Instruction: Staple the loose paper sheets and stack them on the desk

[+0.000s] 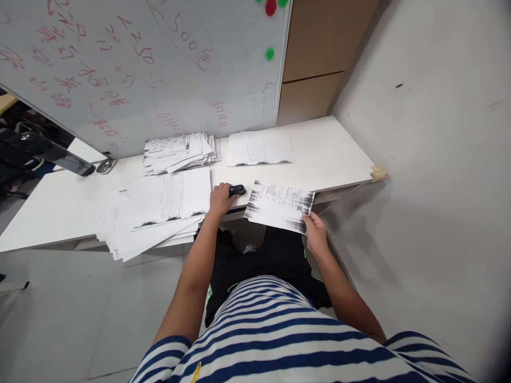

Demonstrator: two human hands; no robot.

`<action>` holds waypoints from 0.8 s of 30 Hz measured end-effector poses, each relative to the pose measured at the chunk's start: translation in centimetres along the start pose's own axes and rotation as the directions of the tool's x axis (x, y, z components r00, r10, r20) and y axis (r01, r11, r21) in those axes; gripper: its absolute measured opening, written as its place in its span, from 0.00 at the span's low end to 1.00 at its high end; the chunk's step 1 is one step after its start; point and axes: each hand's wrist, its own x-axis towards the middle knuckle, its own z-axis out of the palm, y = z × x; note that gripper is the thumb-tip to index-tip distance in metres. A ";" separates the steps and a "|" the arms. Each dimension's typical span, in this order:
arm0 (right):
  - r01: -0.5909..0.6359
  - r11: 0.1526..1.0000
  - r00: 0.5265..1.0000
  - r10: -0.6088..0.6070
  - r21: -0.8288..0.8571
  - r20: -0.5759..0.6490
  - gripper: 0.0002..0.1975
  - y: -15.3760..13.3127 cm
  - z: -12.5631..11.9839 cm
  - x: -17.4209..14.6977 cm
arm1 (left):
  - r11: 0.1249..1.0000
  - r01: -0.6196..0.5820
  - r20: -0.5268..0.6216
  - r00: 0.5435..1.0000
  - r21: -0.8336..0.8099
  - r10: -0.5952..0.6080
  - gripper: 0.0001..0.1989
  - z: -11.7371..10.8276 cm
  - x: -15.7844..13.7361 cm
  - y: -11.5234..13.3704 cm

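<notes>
My left hand (220,200) is closed around a small black stapler (238,190) at the front edge of the white table. Between the thumb and fingers of my right hand (316,233) is a printed sheet of paper (277,205) with black smudged ends, held by its right end over the table edge. Whether it is one sheet or several, I cannot tell. The sheet's left end lies just right of the stapler, apart from it. Left of my left hand spreads a large stack of papers (171,197), partly overhanging the edge.
Behind lie a fanned pile of printed sheets (175,151) and a flat paper (259,146). A marked whiteboard (223,80) stands along the table's back. A roll of tape (106,166) and a dark cylindrical object (66,159) are at left. A grey wall (431,159) bounds the right.
</notes>
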 end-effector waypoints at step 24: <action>0.003 1.000 0.998 -0.003 -0.014 0.056 0.18 -1.5 1.7 0.1 | 0.997 -0.067 0.081 0.994 -0.045 0.070 0.17 -0.8 0.3 -0.4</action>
